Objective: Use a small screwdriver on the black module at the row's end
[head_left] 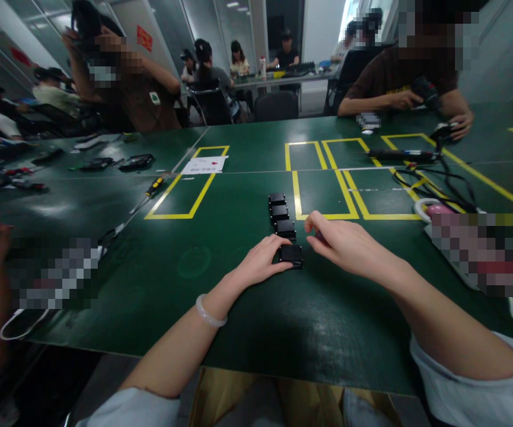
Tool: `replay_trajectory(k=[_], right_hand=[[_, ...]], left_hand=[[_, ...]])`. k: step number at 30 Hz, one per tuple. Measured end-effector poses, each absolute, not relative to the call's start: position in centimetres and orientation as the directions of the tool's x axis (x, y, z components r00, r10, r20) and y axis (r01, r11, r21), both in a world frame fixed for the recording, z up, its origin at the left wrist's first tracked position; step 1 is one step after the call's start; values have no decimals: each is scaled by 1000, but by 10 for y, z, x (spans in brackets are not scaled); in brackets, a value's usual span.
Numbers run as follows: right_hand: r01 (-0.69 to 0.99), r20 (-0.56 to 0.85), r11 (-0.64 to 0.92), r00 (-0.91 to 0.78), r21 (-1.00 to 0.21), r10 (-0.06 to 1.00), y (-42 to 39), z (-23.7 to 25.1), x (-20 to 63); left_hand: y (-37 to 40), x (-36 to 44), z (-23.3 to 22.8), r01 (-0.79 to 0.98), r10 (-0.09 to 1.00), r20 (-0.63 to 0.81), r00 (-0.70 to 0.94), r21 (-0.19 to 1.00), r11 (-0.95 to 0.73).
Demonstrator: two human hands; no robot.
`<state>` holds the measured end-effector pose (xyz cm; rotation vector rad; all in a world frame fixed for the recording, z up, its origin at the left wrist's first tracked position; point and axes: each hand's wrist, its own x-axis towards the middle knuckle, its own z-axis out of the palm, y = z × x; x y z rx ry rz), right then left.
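Several small black square blocks stand in a row on the green table (238, 320), from the far block (277, 198) to the nearest block (291, 254). My left hand (263, 261) rests on the table with its fingertips holding the nearest block at its left side. My right hand (345, 240) hovers just right of the row, fingers pinched around a small dark pinkish thing that is mostly hidden. A pale bangle (209, 312) circles my left wrist.
Yellow tape rectangles (322, 178) mark the table beyond the row. A screwdriver (149, 193) and a paper sheet (205, 164) lie at the left, black cables (434, 181) at the right. People sit across the table; one person's hands (416, 101) work at the far right.
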<state>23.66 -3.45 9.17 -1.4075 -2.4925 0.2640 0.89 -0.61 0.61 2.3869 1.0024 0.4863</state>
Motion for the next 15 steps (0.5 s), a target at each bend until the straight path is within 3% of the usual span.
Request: replay_trajectory(k=[15], right_hand=[[800,159,525,-500,-290,851,-36,93,236]], left_hand=[[-6,9,5,555,733,145,665,561,-614]])
